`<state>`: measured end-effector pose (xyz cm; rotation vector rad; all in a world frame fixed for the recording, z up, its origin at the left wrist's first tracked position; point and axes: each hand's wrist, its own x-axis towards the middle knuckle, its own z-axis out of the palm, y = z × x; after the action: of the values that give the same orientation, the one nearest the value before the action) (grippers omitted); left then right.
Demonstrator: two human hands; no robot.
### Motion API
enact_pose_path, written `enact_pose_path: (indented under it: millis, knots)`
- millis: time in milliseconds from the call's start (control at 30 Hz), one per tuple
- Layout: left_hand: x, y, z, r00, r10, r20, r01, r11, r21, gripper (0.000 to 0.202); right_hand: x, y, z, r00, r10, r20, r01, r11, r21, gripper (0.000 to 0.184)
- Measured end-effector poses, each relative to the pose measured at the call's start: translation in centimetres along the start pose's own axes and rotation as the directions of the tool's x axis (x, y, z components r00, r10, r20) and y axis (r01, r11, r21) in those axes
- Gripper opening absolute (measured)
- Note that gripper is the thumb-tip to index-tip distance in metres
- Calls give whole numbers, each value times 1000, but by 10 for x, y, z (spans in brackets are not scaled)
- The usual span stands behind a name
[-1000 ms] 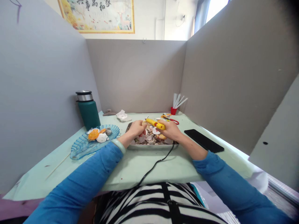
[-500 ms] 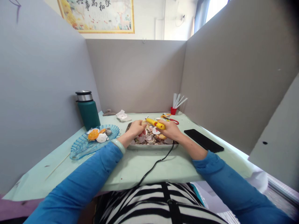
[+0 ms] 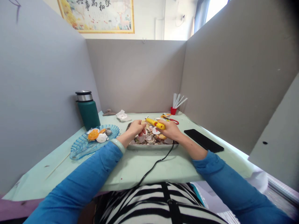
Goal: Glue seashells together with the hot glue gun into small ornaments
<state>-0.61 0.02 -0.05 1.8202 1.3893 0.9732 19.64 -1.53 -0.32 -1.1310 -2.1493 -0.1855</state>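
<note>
Green-covered table (image 3: 130, 168): metal tray (image 3: 149, 147), blue dish (image 3: 81, 147), teal bottle (image 3: 88, 115), red cup (image 3: 173, 111).

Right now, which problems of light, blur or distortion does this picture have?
In the head view, the window glares white; the upper-right corner darkens; the green bottle leans, probably from wide-angle distortion; the shells look slightly soft; the yellow tool shows no obvious motion blur.

Workplace: probably a craft workshop, though little shows beyond the booth (image 3: 233, 68)
Partitions (image 3: 137, 74): grey, on three sides
Table (image 3: 130, 168): tray (image 3: 151, 147) of shells (image 3: 151, 139), red-handled scissors (image 3: 171, 119)
</note>
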Motion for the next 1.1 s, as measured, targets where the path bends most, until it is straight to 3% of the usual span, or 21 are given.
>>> enact_pose_path:
  millis: [233, 1100]
  knots:
    - [-2, 2, 0, 999, -48, -14, 47, 996, -70, 18, -1, -2, 0, 1000, -4, 11, 4, 1000, 10, 17]
    - [-3, 5, -3, 988, -70, 141, 111, 944, -310, 11, -2, 0, 0, 1000, 0, 10, 0, 1000, 10, 20]
